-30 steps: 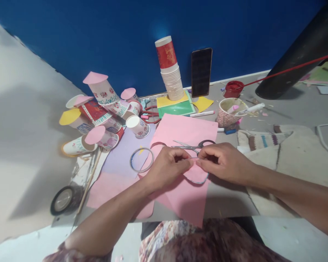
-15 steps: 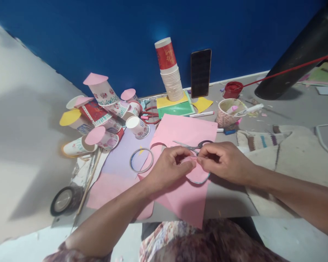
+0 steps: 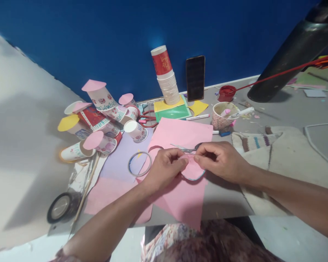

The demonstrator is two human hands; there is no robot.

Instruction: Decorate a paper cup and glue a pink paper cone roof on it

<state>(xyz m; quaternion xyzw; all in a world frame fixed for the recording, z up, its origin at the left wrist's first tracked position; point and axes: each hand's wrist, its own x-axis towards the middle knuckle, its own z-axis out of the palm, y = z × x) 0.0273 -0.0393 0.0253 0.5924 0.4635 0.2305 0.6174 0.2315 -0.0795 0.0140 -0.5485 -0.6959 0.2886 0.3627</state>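
Observation:
A round pink paper piece (image 3: 191,170) with a blue line along its lower edge is pinched at its top between both hands. My left hand (image 3: 168,165) grips its left side, thumb on top. At the upper right edge, my right hand (image 3: 221,160) holds it between thumb and fingers. Just behind the fingers, dark-handled scissors (image 3: 188,150) lie on a pink paper sheet (image 3: 180,129), their handles partly hidden by my right hand. A ring of tape (image 3: 129,165) rests left of my left hand, on purple paper (image 3: 114,160).
Decorated paper cups (image 3: 100,98) with paper roofs crowd the left side. A stack of cups (image 3: 168,87) and an upright phone (image 3: 195,78) stand at the back. Right of these are a pen cup (image 3: 221,120), a red paint pot (image 3: 226,94), a black bottle (image 3: 281,62) and a cloth (image 3: 292,156).
The round paper looks flatter, and the hands have moved slightly apart along its top edge. The whole view has shifted a little. Both hands still hold the paper.

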